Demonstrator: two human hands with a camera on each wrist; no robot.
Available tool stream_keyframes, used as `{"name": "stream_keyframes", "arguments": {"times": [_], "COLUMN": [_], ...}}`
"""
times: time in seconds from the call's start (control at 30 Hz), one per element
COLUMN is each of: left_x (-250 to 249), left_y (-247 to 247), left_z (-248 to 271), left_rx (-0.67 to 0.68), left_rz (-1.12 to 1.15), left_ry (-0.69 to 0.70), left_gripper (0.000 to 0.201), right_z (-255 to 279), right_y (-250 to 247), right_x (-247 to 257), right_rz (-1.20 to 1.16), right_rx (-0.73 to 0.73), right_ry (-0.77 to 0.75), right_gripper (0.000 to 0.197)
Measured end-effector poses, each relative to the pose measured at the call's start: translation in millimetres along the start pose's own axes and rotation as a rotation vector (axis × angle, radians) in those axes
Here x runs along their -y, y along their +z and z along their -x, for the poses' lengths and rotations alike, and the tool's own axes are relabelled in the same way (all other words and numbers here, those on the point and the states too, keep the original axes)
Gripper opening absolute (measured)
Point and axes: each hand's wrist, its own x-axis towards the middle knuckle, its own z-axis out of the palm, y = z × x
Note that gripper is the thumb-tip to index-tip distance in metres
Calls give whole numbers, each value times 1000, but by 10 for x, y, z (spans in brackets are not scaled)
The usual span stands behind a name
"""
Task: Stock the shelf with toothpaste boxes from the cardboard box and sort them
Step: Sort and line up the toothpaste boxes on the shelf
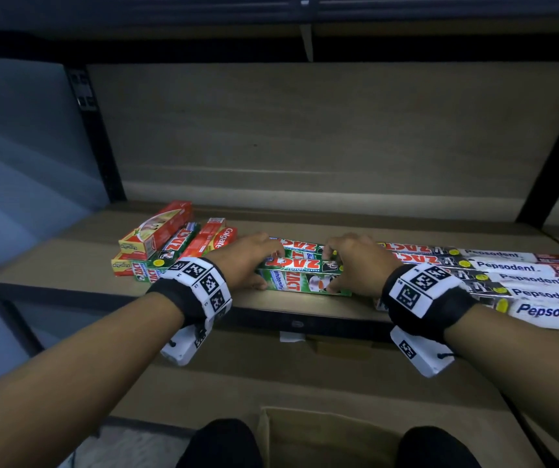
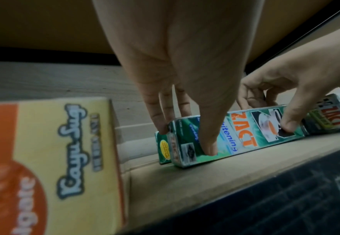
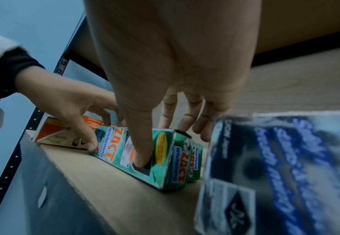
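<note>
Nearest the shelf (image 1: 271, 307) edge, both hands are gripping one green Zact Whitening box (image 1: 300, 282): the left hand (image 1: 244, 261) is pinching its left end, the right hand (image 1: 355, 265) its right end, thumbs on the front face. Behind it more green Zact boxes (image 1: 300, 251) are lying. Rightward, Pepsodent boxes (image 1: 541, 292) are sitting; leftward, red Colgate boxes (image 1: 156, 231) are piling up.

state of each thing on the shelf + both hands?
Left hand: grips green Zact boxes' left end.
Right hand: grips their right end.
Green Zact boxes: lying flat, side by side, held.
Pepsodent boxes: flat, in a row.
Colgate boxes: stacked, askew.
</note>
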Motion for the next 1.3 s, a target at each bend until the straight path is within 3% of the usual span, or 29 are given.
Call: {"name": "stream_keyframes", "arguments": {"times": [0.17,0.4,0.57,0.83,1.3], "left_x": [3,64,96,177,-33], "left_y": [14,-20,-22,11,26], "left_z": [-78,-227,-329,-454,-687], "left_rx": [-42,200,254,191,144], "left_rz": [-83,-84,-59,-34,-113], "left_ry": [-34,-131,-175,-187,-128], "left_gripper": [76,106,101,93,90], "right_z": [-64,-191,-259,-429,-505], "right_y": [18,-104,-162,-226,-281], "right_x": [-12,6,-35,-153,-317], "right_rz": [22,155,117,86,166], "right_rx": [33,197,308,324,384], "right_ry": [15,19,17,10,61], "right_gripper": [54,91,90,82,87]}}
